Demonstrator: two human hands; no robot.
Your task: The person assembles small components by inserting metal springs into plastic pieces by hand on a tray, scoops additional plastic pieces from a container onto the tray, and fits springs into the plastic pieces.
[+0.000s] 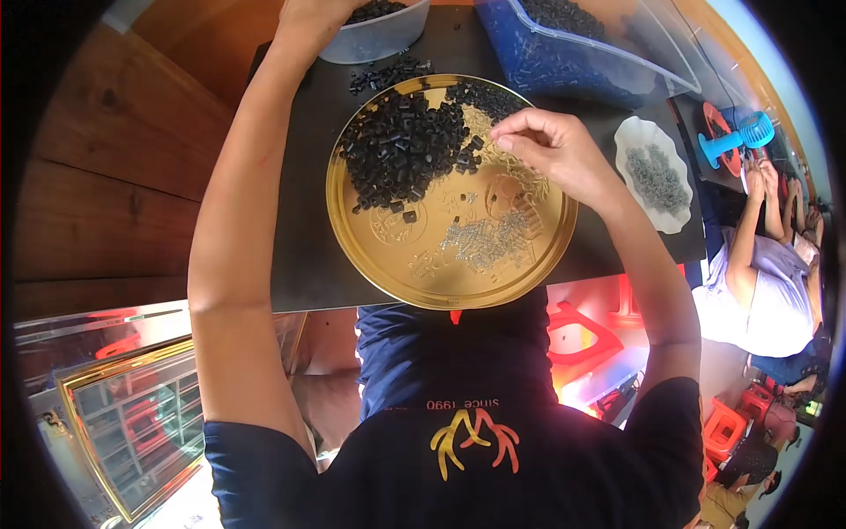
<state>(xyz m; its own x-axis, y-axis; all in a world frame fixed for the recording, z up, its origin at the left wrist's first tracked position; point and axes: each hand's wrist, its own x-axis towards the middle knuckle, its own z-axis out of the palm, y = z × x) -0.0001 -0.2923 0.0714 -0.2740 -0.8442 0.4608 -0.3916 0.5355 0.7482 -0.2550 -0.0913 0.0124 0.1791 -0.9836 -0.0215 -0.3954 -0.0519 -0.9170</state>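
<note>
A round gold tray (348,234) holds a heap of small black plastic pieces (401,145), a strip of thin brass-coloured pins (485,132), smaller black parts (480,95) and a scatter of small silver metal pieces (489,240). Over the brass-coloured pins, at the tray's right side, my right hand (555,150) is closed in a thumb-and-finger pinch; whatever it holds is too small to make out. My left hand (313,22) reaches to a translucent tub (374,44) of black pieces at the top edge, its fingers mostly cut off by the frame.
Loose black pieces (392,75) lie on the dark table (304,203) behind the tray. A large clear blue-tinted bin (573,66) stands at the back right. A white scalloped dish (652,176) of small metal parts sits right. Beyond are a blue fan (749,132) and other people at work.
</note>
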